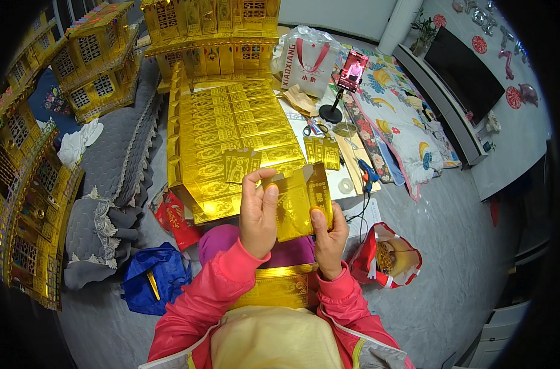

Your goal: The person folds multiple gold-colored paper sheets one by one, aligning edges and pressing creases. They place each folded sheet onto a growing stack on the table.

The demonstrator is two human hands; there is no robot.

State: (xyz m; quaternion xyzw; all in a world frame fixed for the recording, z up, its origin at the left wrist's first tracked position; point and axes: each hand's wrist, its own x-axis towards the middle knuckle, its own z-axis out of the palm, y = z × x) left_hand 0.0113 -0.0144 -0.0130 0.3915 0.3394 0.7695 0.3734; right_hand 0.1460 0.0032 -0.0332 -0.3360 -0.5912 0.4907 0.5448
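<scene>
A folded gold foil paper piece with printed patterns and strips of tape at its top is held above my lap. My left hand grips its left edge, thumb up. My right hand pinches its lower right side between thumb and fingers. Just beyond, rows of embossed gold foil boxes cover the table, and a few small gold cards lie on them. More such cards lie to the right. A gold foil piece rests on my lap.
Blue hot glue gun, tape roll, scissors and a phone on a stand are at the right. Gold paper houses stand behind and left. A blue bag and a red bag sit on the floor.
</scene>
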